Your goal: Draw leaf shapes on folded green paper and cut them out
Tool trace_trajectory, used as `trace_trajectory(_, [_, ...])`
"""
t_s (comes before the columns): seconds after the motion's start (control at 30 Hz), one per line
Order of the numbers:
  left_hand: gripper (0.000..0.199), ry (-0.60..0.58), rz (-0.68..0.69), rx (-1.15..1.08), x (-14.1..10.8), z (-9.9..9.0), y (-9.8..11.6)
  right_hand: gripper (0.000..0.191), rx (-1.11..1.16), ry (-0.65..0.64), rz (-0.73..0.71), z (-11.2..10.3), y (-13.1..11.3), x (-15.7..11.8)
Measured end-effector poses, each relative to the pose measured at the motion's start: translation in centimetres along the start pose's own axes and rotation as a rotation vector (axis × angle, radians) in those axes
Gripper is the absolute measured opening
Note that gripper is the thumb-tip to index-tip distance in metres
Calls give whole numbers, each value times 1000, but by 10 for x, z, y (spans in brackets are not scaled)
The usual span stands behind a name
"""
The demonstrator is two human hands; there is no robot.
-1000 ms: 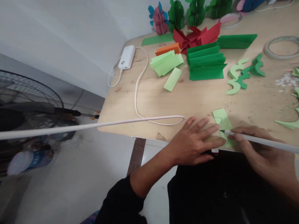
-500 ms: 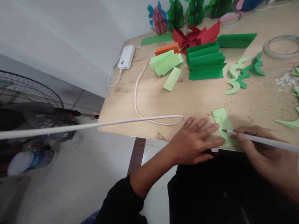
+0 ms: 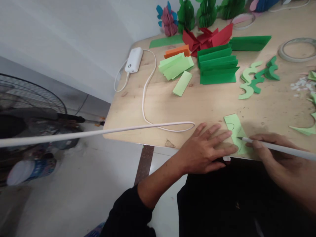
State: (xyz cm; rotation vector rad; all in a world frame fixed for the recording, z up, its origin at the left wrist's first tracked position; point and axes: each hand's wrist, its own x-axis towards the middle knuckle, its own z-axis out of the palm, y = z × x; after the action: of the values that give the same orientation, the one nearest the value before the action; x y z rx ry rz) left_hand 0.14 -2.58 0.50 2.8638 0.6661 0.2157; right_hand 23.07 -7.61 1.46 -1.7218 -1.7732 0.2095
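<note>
A light green paper strip (image 3: pixel 234 122) with curved lines drawn on it lies at the table's near edge. My left hand (image 3: pixel 206 149) rests flat with its fingers spread, the fingertips touching the strip's left side. In my right hand (image 3: pixel 276 154) is a white pencil (image 3: pixel 278 147), held low near its tip, with the dark point on or just above the strip's middle. The fingers under the pencil are partly hidden.
Folded light green papers (image 3: pixel 176 65), dark green papers (image 3: pixel 217 67) and red papers (image 3: pixel 209 39) lie farther back. Wavy cut pieces (image 3: pixel 248 82) and a tape roll (image 3: pixel 296 59) are at right. A white cable (image 3: pixel 145 95) runs from a power bank (image 3: pixel 134 60) across the left side.
The pencil tip and my right hand have shifted slightly to the right over the strip. My left hand stays in place.
</note>
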Motion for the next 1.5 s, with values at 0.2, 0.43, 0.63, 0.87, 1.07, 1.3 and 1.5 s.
trace_trajectory(0.2, [48, 2, 3, -3, 0, -1, 0, 28, -10, -1, -10, 0, -1, 3])
trace_trajectory(0.43, [50, -5, 0, 2, 0, -1, 0, 27, -18, 4, -65, 5, -6, 5])
trace_trajectory(0.63, [49, -7, -1, 4, 1, -1, 0, 26, 42, -20, 12, 5, -8, 5])
trace_trajectory(0.87, [49, -8, 4, -2, 0, -2, 0, 27, 86, -7, 230, -3, -2, 2])
trace_trajectory(1.07, [49, -14, 3, -6, 0, -2, 0, 27, 66, -21, 152, -3, -5, 7])
trace_trajectory(1.3, [48, 5, 5, -6, 0, -1, 0, 31, 18, -31, 88, 1, -5, 7])
trace_trajectory(1.5, [49, -1, 6, 1, 0, -1, 0, 30, 7, -25, 102, -1, -4, 7])
